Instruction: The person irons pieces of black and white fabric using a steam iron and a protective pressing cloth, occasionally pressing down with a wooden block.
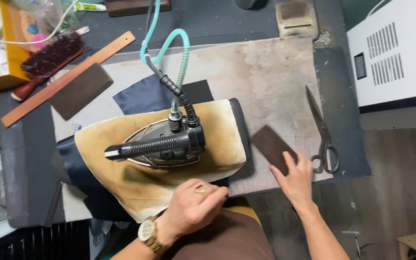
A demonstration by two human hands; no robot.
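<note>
A steam iron (162,144) with a black ribbed handle stands on a scorched tan press cloth (121,178) laid over dark blue fabric (143,96). My left hand (193,207), with a gold watch and a ring, is closed and pinches the near edge of the cloth just below the iron. My right hand (294,180) grips the near end of a dark brown rectangular block (270,144) that lies on the stained board cover, right of the cloth.
Large scissors (323,132) lie just right of the block. A second dark block (80,89), a wooden ruler (68,77) and a brush (51,58) sit at the far left. The iron's hoses (179,62) run to the back. A white vented box (393,53) stands at the far right.
</note>
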